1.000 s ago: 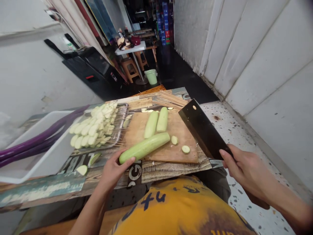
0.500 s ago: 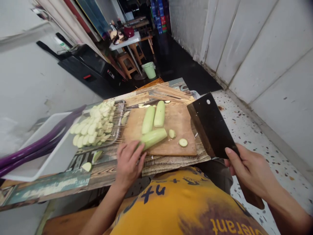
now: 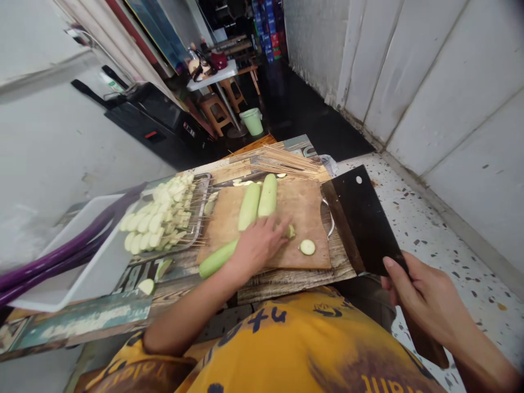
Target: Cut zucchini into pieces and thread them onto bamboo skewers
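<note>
Holding cleaver (image 3: 364, 215) at three o'clock in wrapped right fingers (image 3: 396, 271); with left fingers (image 3: 273, 230) part-spread over nearest zucchini (image 3: 218, 258), cannot tell whether gripping; could roll it by pressing off-centre.

Yellow shirt (image 3: 295, 355): "rant", cut off below; bigger dark characters unclear.
Sleeve (image 3: 143, 370): seemingly "Toler".
Tabletop (image 3: 82, 322): pale capitals, seemingly "LIB".
Stacked boxes (image 3: 268, 27): print too small to read.
</note>
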A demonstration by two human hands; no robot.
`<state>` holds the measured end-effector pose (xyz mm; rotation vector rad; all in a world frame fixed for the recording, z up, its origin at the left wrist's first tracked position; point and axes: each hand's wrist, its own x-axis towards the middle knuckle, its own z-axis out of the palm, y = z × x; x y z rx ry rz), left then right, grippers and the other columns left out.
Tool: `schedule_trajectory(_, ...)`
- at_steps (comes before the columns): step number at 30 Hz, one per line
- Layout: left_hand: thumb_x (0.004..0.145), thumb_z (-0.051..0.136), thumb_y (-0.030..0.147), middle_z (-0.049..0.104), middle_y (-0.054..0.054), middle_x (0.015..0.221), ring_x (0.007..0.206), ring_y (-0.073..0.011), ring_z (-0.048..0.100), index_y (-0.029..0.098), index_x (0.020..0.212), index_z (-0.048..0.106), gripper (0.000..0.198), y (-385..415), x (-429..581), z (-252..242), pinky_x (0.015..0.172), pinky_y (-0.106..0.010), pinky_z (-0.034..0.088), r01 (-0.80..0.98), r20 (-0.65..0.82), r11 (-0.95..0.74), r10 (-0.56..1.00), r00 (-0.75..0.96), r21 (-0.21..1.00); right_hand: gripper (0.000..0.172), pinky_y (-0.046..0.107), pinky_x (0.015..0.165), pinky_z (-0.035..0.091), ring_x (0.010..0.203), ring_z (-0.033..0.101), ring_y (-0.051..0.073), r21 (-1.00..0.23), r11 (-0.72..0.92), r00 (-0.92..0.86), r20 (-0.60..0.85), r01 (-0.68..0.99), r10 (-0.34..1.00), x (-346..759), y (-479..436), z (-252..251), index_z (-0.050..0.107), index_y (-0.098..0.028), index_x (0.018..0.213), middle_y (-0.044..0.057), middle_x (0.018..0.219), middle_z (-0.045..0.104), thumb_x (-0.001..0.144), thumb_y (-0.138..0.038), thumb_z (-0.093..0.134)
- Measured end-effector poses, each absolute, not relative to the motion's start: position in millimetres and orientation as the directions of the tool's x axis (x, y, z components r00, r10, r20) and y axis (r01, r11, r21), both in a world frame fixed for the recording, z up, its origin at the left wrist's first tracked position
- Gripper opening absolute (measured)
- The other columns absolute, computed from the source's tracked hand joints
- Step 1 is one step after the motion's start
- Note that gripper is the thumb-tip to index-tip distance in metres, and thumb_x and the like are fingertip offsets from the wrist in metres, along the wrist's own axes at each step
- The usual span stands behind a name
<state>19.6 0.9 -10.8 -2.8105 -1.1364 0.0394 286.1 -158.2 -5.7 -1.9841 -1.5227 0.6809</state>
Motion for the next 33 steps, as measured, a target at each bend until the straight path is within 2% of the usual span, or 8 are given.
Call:
schedule_trajectory(6,0.089,0.047,0.042,0.06,-0.007,0.096,0.084,-0.0217,0.057,0.027,0.14,0.03,0.055,20.3,26.5,-8.2,0.072,-0.031,0.042,0.58,-0.102,-0.793,0.603,0.791,-0.187,0.036,0.027,0.047,0.041,0.04,0.054,0.014,-0.685,-0.223,0.268,-0.042,0.694,0.962,284.5,-155.4,-5.4,0.046,-0.025,0.066,-0.004,0.044,0.055,0.092,-0.048,0.037)
schedule_trajectory(9,0.09,0.047,0.041,0.059,-0.006,0.092,0.082,-0.0213,0.056,0.027,0.13,0.042,0.043,21.1,30.5,-5.2,0.07,-0.032,0.042,0.549,-0.107,-0.81,0.576,0.81,-0.208,0.036,0.027,0.047,0.042,0.04,0.054,0.015,-0.683,-0.209,0.263,-0.026,0.699,0.964,284.2,-155.0,-5.6,0.045,-0.025,0.066,-0.004,0.045,0.056,0.092,-0.049,0.038)
schedule_trajectory(15,0.09,0.047,0.026,0.061,-0.009,0.101,0.106,-0.0235,0.051,0.015,0.097,0.058,0.017,20.2,33.9,-7.7,0.099,-0.044,0.034,0.421,0.124,-0.883,0.403,0.907,-0.209,0.037,0.026,0.048,0.041,0.04,0.053,0.013,-0.669,-0.205,0.262,-0.016,0.715,0.965,282.1,-156.5,-3.0,0.046,-0.024,0.065,-0.005,0.044,0.054,0.093,-0.047,0.037)
schedule_trajectory(18,0.09,0.046,0.024,0.063,-0.009,0.098,0.103,-0.0214,0.054,0.015,0.088,0.059,0.016,17.4,35.3,-7.6,0.097,-0.042,0.038,0.373,0.257,-0.917,0.329,0.909,-0.144,0.036,0.026,0.048,0.04,0.039,0.053,0.012,-0.67,-0.21,0.268,-0.017,0.712,0.963,281.7,-157.8,-3.4,0.046,-0.024,0.065,-0.005,0.043,0.054,0.093,-0.047,0.038)
schedule_trajectory(21,0.088,0.049,0.026,0.062,-0.013,0.11,0.101,-0.0209,0.056,0.013,0.086,0.058,0.015,11.0,37.2,-6.2,0.089,-0.037,0.045,0.36,0.345,-0.933,0.337,0.876,-0.003,0.037,0.026,0.047,0.041,0.039,0.053,0.013,-0.677,-0.219,0.281,-0.019,0.703,0.959,283.1,-160.0,-5.2,0.047,-0.024,0.066,-0.005,0.042,0.053,0.092,-0.047,0.037)
schedule_trajectory(23,0.088,0.048,0.025,0.058,-0.015,0.12,0.097,-0.0194,0.058,0.013,0.083,0.057,0.016,6.5,39.4,-7.1,0.082,-0.033,0.048,0.309,0.312,-0.95,0.309,0.898,0.051,0.037,0.027,0.047,0.041,0.039,0.053,0.013,-0.684,-0.235,0.302,-0.023,0.69,0.953,284.9,-162.0,-7.0,0.047,-0.024,0.066,-0.005,0.042,0.054,0.092,-0.048,0.037)
schedule_trajectory(26,0.092,0.044,0.027,0.055,-0.013,0.125,0.084,-0.016,0.06,0.014,0.08,0.056,0.021,3.2,43.7,-10.3,0.074,-0.03,0.048,0.188,0.136,-0.982,0.19,0.972,0.033,0.036,0.027,0.049,0.042,0.04,0.054,0.013,-0.697,-0.271,0.345,-0.036,0.664,0.938,287.6,-165.3,-10.5,0.047,-0.025,0.067,-0.005,0.045,0.056,0.092,-0.049,0.038)
schedule_trajectory(33,0.092,0.045,0.032,0.061,-0.006,0.092,0.088,-0.0177,0.055,0.016,0.088,0.054,0.019,3.2,54.8,0.7,0.077,-0.028,0.044,0.22,-0.146,-0.959,0.195,0.97,0.179,0.037,0.027,0.049,0.043,0.041,0.055,0.014,-0.723,-0.312,0.379,-0.075,0.617,0.922,291.0,-173.2,-17.1,0.045,-0.025,0.067,-0.004,0.046,0.057,0.092,-0.051,0.037)
